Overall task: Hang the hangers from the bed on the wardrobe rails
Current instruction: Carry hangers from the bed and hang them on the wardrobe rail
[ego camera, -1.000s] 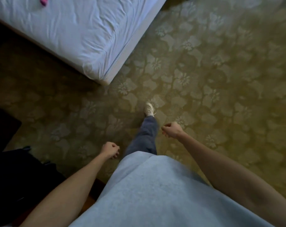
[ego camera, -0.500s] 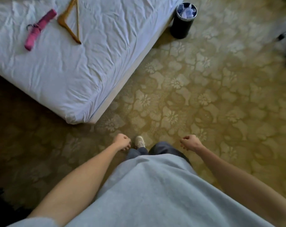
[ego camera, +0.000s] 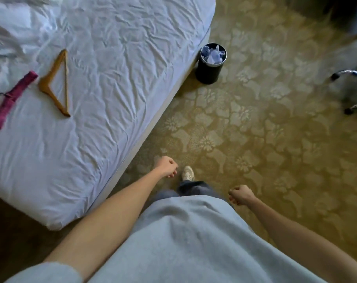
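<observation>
Two hangers lie on the white-sheeted bed (ego camera: pixel 116 82) at the far left: a wooden hanger (ego camera: pixel 57 82) and, left of it, a pink padded hanger (ego camera: pixel 12 100) with a dark hook. My left hand (ego camera: pixel 167 166) hangs in a loose fist over the carpet beside the bed's near edge, holding nothing. My right hand (ego camera: pixel 241 194) is also curled shut and holds nothing, lower and to the right. Both hands are well short of the hangers. No wardrobe or rail is in view.
A black waste bin (ego camera: pixel 210 67) filled with crumpled paper stands on the patterned carpet at the bed's far corner. Chrome chair legs on castors (ego camera: pixel 355 90) show at the right edge. My shoe (ego camera: pixel 188 173) is between my hands.
The view has swung up and along the bed, bringing both hangers and the bin further into sight. I have stepped closer beside the bed; both fists stay closed and hold nothing.
</observation>
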`<state>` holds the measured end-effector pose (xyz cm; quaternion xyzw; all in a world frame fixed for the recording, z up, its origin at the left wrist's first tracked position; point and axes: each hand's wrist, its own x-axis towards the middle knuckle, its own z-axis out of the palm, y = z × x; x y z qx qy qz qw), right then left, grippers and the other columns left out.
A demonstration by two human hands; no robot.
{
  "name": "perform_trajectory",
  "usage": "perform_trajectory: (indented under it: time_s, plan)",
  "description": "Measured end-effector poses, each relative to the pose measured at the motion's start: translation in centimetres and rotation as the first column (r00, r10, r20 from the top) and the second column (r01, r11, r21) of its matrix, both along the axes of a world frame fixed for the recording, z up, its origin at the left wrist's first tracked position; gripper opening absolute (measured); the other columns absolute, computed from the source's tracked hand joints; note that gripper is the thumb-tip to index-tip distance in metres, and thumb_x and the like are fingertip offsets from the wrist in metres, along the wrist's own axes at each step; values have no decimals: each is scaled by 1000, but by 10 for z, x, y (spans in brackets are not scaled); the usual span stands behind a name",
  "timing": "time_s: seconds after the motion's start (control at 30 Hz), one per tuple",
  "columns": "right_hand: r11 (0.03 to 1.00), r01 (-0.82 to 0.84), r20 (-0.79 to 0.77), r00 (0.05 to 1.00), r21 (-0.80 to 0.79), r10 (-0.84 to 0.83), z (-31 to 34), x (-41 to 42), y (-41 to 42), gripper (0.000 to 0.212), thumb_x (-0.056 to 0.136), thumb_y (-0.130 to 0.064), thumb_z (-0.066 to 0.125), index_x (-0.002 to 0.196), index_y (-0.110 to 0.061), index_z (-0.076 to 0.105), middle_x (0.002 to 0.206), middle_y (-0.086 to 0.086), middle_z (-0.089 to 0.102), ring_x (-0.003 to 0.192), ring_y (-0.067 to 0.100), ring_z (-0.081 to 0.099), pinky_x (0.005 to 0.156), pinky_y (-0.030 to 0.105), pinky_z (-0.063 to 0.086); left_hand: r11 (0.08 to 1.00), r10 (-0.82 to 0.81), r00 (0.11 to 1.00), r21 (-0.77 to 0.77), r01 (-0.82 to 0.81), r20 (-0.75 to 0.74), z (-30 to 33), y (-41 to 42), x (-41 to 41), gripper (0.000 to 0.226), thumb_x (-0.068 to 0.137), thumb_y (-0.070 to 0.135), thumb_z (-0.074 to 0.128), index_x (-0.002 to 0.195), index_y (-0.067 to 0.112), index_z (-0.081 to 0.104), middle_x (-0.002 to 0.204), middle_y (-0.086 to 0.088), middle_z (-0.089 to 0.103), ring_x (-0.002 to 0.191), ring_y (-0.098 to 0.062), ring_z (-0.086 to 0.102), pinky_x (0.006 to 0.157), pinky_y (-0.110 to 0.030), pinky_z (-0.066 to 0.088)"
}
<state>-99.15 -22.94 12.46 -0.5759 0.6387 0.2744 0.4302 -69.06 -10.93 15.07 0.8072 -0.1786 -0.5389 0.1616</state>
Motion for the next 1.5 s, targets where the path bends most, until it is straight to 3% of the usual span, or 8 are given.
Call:
perform_trajectory:
  time_s: [0.13, 0.3, 0.47, 0.57, 0.8, 1.13, 1.27, 1.5]
  plan:
    - [986, -166, 116, 979, -27, 168, 22, 105, -78, 25, 94, -21, 57, 89, -3, 74, 84, 10, 75, 63, 16, 64, 55, 23, 52, 995, 95, 995, 32, -96, 43, 1, -22, 48, 20, 98, 15, 60, 80, 13, 70, 73, -4, 73, 56, -13, 64, 46, -21, 46]
    - [938, -341, 288, 894, -60, 344, 41, 254, -141, 23, 94, -17, 56, 99, -5, 75, 81, 5, 72, 62, 9, 62, 54, 19, 48, 953, 257, 966, 159, -258, 29, -17, 1, 102, 19, 99, 15, 58, 86, 12, 72, 83, -5, 75, 72, -17, 70, 66, -28, 56]
    - [868, -492, 363, 799, -66, 481, 42, 389, -185, 23, 87, -16, 56, 97, -6, 74, 86, 5, 71, 73, 15, 64, 71, 35, 60, 876, 378, 925, 307, -371, 40, -47, 24, 148, 34, 96, 10, 55, 67, 4, 71, 63, -11, 69, 53, -21, 62, 53, -26, 48]
    - [833, -550, 392, 756, -55, 525, 39, 456, -214, 17, 88, -20, 59, 94, -12, 74, 90, 3, 72, 79, 15, 67, 74, 31, 59, 809, 485, 871, 342, -479, 72, -58, 8, 185, 34, 94, 6, 55, 62, 5, 66, 57, -10, 64, 49, -23, 56, 52, -28, 44]
    - [772, -631, 277, 730, -77, 625, 38, 551, -307, 23, 92, -14, 57, 100, -3, 75, 88, 11, 75, 65, 13, 63, 65, 27, 56, 792, 594, 804, 190, -580, -21, -29, -131, 293, 23, 95, 12, 56, 86, 1, 74, 63, -5, 68, 48, -14, 61, 42, -18, 46]
    - [665, -744, 55, 663, -56, 747, 23, 618, -458, 17, 91, -15, 60, 85, -8, 74, 77, 9, 75, 57, 16, 62, 59, 29, 54, 710, 699, 711, -48, -703, -79, 7, -285, 424, 17, 97, 22, 57, 90, 11, 69, 82, -4, 74, 67, -17, 69, 57, -25, 53]
    - [543, -839, 56, 543, 2, 838, 14, 671, -481, 18, 91, -13, 60, 85, -3, 73, 73, 7, 71, 55, 15, 60, 57, 27, 51, 612, 789, 610, 7, -791, -69, 2, -295, 438, 18, 98, 19, 56, 92, 11, 70, 83, -4, 75, 68, -16, 69, 59, -24, 53]
    - [269, -963, 235, 269, 32, 934, 14, 797, -443, 17, 92, -15, 59, 95, -6, 74, 77, 4, 73, 63, 14, 65, 56, 18, 49, 255, 967, 255, 38, -966, 1, 8, -285, 450, 18, 97, 19, 57, 87, 12, 71, 79, -3, 74, 63, -14, 67, 57, -23, 53]
